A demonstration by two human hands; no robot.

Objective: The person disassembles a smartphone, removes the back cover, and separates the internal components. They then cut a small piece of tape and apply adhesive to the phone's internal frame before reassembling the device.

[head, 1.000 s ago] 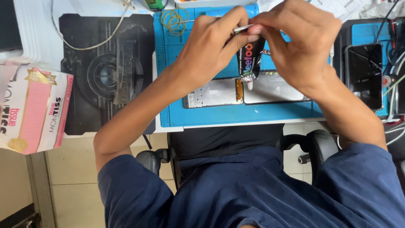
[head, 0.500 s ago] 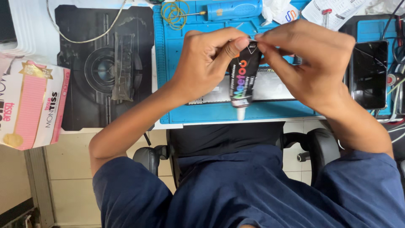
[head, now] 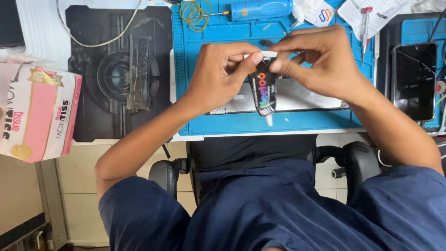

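A small black glue tube with coloured lettering hangs nozzle-down over the blue work mat. My left hand pinches the tube's flat top end from the left. My right hand pinches the same end from the right. Beneath the tube lies a flat silver phone part on the mat, partly hidden by both hands.
A black mat with a clear strip lies left of the blue one. A pink tissue box sits at far left. A blue electric screwdriver, yellow rubber bands, a screwdriver and a dark phone lie nearby.
The view has shifted so the desk sits lower in frame. Both hands still hold the tube's top end; the tube has turned from tilted to hanging almost straight down.
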